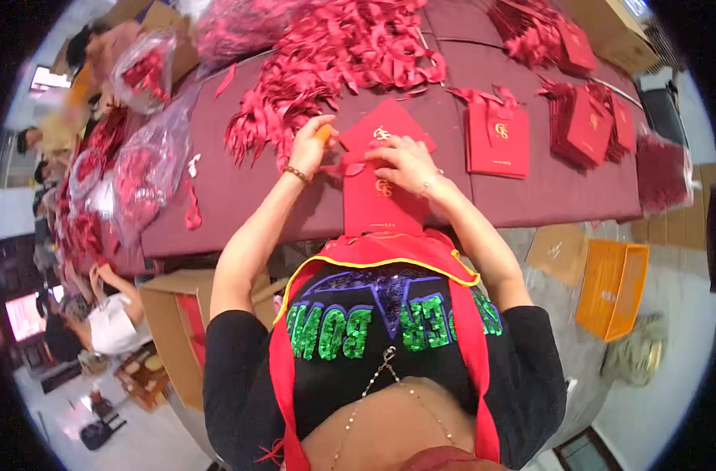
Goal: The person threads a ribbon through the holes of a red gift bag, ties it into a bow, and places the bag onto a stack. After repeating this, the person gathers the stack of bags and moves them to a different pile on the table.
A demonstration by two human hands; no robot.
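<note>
A red paper gift bag (383, 206) with a gold logo lies flat in front of me at the table's near edge. Beyond it, a second red bag (388, 124) is turned at an angle. My right hand (407, 163) rests over the near bag's top, its bent fingers closed on a red ribbon (353, 168) there. Just left of the bags, my left hand (309, 147) is raised with curled fingers. Something orange (324, 133) shows at its fingertips; I cannot tell whether it is worn or held.
A large heap of red ribbons (334, 55) covers the table's far side. Ribboned bags (498, 141) and further stacks (582, 125) stand at right. Plastic sacks (150, 169) lie left. A cardboard box (173, 330) and orange crate (611, 289) flank me; other people sit at left.
</note>
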